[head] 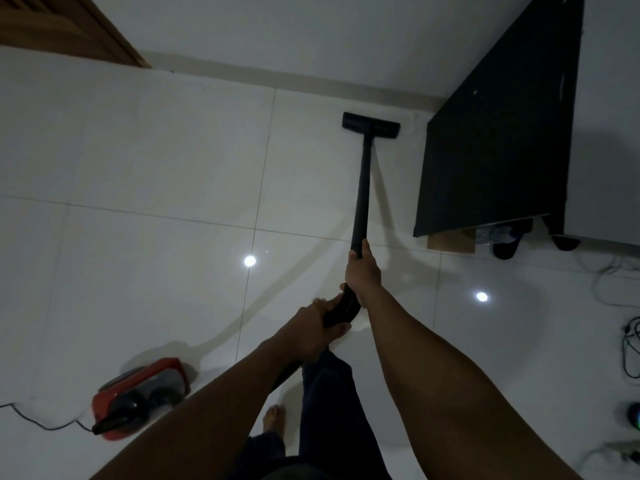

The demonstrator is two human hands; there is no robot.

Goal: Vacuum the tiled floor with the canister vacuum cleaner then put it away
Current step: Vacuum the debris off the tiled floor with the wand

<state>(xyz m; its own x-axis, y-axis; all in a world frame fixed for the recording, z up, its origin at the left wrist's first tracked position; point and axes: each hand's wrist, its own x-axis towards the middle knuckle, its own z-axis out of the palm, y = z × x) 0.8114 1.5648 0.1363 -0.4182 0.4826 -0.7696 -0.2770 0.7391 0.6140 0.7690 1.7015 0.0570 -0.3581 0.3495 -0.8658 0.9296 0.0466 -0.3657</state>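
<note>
A black vacuum wand runs from my hands forward to its floor head, which lies flat on the white tiled floor close to the far wall. My right hand is wrapped around the wand's lower end. Just behind it, my left hand grips the curved black handle. The red canister sits on the floor to my left, its black hose end at its front. A black power cord trails left from it.
A dark cabinet stands right of the floor head, with a box and bottle beneath it. Loose cables lie at the right edge. A wooden door is at the top left. My bare foot is below.
</note>
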